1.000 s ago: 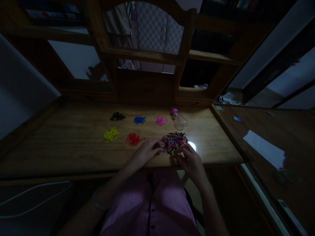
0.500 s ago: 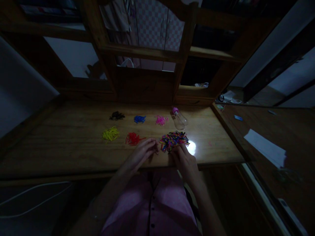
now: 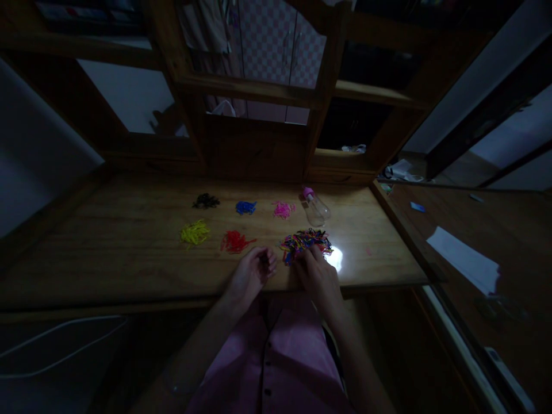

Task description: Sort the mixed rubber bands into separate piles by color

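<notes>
A mixed pile of thin, multicoloured rubber bands (image 3: 305, 241) lies near the front edge of the wooden desk. My right hand (image 3: 319, 279) reaches into its near side, fingertips pinched together among the bands. To the left of that pile, my left hand (image 3: 252, 270) is turned palm inward with its fingers curled. Something dark shows inside that palm, but I cannot make out whether it is bands or shadow. Just beyond the left hand is a small heap of red bands (image 3: 236, 241). Other single-colour heaps are yellow (image 3: 195, 232), black (image 3: 206, 200), blue (image 3: 245, 207) and pink (image 3: 283, 210).
A clear bottle with a pink cap (image 3: 316, 208) lies on its side behind the mixed pile. Shelving with wooden posts (image 3: 254, 86) rises along the back of the desk (image 3: 129, 253). On the lower surface to the right are white papers (image 3: 466, 259) and a small blue packet (image 3: 417, 207).
My left hand has rolled palm-up and drawn slightly back, with its fingers curled in. My right hand has pushed a little farther into the mixed pile.
</notes>
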`<state>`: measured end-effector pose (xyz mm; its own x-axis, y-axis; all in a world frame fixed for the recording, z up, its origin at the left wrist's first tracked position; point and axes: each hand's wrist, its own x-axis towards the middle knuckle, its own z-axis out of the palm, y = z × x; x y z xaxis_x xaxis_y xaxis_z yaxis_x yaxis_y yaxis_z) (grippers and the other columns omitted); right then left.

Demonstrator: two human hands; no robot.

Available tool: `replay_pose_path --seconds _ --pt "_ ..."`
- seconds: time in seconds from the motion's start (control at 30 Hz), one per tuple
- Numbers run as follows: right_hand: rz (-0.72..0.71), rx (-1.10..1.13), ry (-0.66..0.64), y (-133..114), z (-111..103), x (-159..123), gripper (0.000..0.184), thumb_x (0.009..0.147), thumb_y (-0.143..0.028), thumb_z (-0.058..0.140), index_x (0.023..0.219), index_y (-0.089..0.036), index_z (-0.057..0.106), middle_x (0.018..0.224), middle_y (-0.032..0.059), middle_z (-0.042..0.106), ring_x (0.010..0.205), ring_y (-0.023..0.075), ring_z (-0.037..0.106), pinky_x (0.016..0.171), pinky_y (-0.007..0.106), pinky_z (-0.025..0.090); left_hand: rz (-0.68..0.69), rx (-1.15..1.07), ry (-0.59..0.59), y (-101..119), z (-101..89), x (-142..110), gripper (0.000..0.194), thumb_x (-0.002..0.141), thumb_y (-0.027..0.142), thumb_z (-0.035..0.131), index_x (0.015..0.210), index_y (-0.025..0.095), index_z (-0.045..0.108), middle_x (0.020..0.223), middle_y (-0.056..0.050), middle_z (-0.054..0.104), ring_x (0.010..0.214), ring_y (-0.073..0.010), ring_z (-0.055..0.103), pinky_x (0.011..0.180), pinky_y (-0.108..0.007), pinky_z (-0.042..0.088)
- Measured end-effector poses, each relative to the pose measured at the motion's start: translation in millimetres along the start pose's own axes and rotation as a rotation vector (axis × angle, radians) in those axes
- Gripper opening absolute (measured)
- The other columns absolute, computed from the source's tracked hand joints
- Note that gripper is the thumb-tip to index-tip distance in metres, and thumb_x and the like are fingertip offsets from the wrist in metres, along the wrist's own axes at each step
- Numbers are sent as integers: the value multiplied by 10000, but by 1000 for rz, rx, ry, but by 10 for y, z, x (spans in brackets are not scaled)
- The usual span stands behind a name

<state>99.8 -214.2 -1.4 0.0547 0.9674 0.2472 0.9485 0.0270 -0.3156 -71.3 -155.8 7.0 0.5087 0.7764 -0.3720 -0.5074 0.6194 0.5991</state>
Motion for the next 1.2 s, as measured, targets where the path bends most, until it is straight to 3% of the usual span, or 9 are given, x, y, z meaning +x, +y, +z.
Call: replay_pose_path --seconds 0.17,0.37,0.6,0.7,0.83,1.07,1.2 --pt "15 81 5 32 15 -11 102 948 -290 491 946 -221 567 997 67 580 796 193 606 596 279 414 28 65 32 -16 6 -14 151 803 251 554 711 138 595 692 -23 528 561 -87 472 487 -185 394" --pt "53 299 73 97 -76 -3 108 930 -285 499 885 -218 572 935 52 578 809 186 577 693 292 445 354 884 79 -59 5 186 170 793 349 636 834 206 717 803 -41 679 727 -176 598 615 -250 444" --pt "132 538 116 146 -231 -7 180 942 -339 475 882 -202 574 845 37 613 729 160 582 638 261 449 570 1336 96 -120 100 388 76 766 206 675 830 223 713 892 -62 694 823 -231 625 792 -341 444" --pt "209 591 93 178 -244 -31 190 937 -367 480 918 -203 574 781 14 638 635 145 584 574 243 437 630 1382 107 -165 122 387 93 763 191 686 851 221 683 895 -67 664 841 -243 598 800 -349 418" --pt "262 625 140 209 -222 -48 206 911 -393 512 916 -203 592 832 33 677 677 161 624 599 252 463 680 1275 147 -206 134 336 180 718 183 739 857 237 639 868 -55 618 816 -243 564 779 -337 394" --pt "298 675 199 188 -251 -61 236 880 -373 566 1042 -203 594 866 37 699 651 149 620 592 253 473 651 1231 168 -209 143 265 196 695 221 769 806 240 608 802 -49 595 801 -259 562 769 -348 385" --pt "322 723 237 177 -284 -64 305 876 -344 577 1151 -213 556 918 47 705 687 157 640 587 251 476 619 1385 162 -236 130 326 146 752 240 719 862 222 625 874 -74 642 839 -262 591 794 -358 407"
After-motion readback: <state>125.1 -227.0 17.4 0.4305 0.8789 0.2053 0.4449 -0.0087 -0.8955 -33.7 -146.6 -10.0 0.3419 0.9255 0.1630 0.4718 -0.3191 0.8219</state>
